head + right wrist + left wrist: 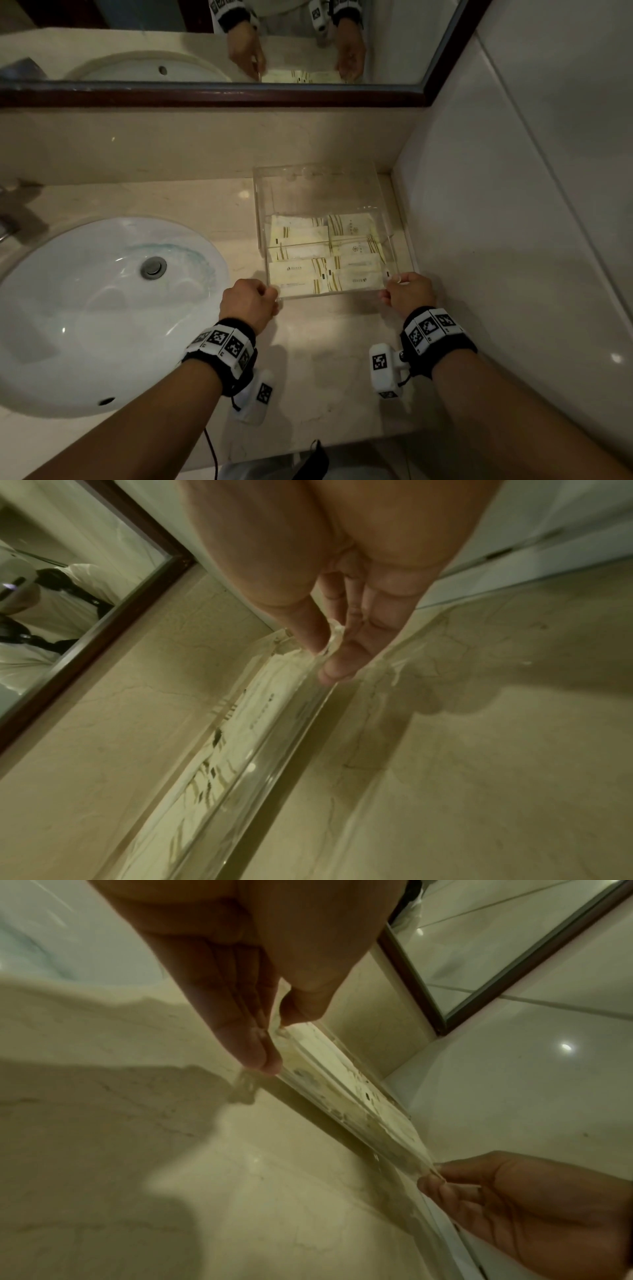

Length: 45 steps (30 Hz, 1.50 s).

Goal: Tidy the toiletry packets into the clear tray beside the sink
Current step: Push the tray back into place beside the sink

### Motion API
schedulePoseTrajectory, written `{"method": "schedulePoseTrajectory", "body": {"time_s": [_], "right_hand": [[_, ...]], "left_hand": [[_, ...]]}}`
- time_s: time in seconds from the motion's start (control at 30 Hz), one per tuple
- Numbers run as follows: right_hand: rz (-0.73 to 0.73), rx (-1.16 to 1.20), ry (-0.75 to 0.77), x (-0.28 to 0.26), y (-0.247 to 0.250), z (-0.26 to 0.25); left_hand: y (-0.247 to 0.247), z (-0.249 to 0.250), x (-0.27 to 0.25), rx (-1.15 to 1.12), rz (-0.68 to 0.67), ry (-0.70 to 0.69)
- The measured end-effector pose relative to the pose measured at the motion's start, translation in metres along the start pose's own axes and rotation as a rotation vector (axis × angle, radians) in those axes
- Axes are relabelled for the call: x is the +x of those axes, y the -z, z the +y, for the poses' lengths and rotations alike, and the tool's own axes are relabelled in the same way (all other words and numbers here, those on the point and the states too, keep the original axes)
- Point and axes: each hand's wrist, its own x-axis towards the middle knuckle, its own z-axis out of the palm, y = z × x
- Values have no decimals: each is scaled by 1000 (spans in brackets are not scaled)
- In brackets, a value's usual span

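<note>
A clear tray (260, 205) stands on the beige counter right of the sink, against the back wall. Several cream toiletry packets (301, 270) with gold stripes lie flat in two columns in its near half. My left hand (251, 301) pinches the tray's near left corner, thumb above and fingers below, as the left wrist view shows (270, 1042). My right hand (406, 289) pinches the near right corner in the same way (329, 653). The near edge of the tray (346, 1093) runs between both hands, just above the counter.
A white oval sink (102, 308) with a metal drain lies to the left. A mirror (205, 41) in a dark frame hangs above the backsplash. A white tiled wall (513, 205) closes the right side. The counter's front edge (308, 445) is near my forearms.
</note>
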Motion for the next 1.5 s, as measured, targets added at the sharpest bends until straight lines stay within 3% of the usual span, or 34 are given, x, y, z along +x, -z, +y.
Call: {"method": "schedulePoseTrajectory", "body": {"time_s": [0.4,0.67,0.93,1.1,1.3,1.5], "right_hand": [[-1,-91,76,12,-10,-24],[-73,-82,113,24,-20,-41],[-134,6,65,41,-30,-55],[-127,-136,83,33,-34,-66],[-37,-128,-22,36,-38,-71],[-72,-85,-141,42,-31,-75]], "left_hand": [[7,11,21,-58,-22,19],[7,14,48,-298,-68,97],[5,25,65,-392,10,163],[4,25,73,-362,22,195],[3,26,79,-547,-2,261],[2,28,80,-547,19,266]]}}
